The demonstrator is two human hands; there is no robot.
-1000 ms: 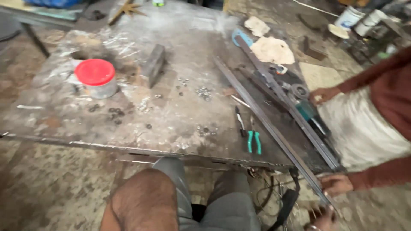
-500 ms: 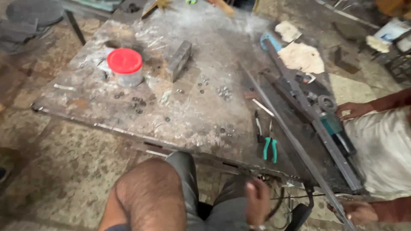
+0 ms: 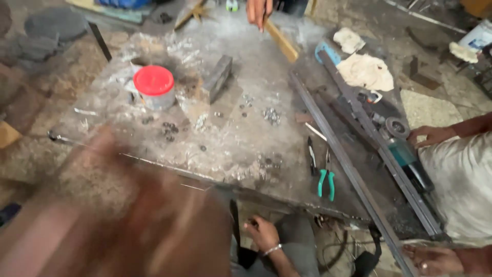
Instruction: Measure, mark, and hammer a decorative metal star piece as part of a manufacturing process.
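Observation:
My right hand [image 3: 264, 233], with a bangle at the wrist, rests with loosely bent fingers on my grey trouser leg just below the near edge of the metal table [image 3: 246, 149]. Nothing shows in it. A large blurred brown shape [image 3: 128, 215] fills the lower left; it seems to be my left arm and hand in motion, and its fingers cannot be made out. Nearest on the table lie pliers with teal handles [image 3: 325, 177] and small nuts [image 3: 271, 115].
A red-lidded tub [image 3: 154, 87] and a metal block [image 3: 218, 77] stand at the back left. Long steel bars [image 3: 353, 174] run down the right side. Another person's hand [image 3: 433, 134] rests by an angle grinder [image 3: 405, 149]; a third hand [image 3: 259, 10] holds a wooden stick [image 3: 281, 40].
The view has swung left and nearer. A blurred brown limb has swept up across the lower left. My right hand has settled on my leg. A hand with a stick has appeared at the top.

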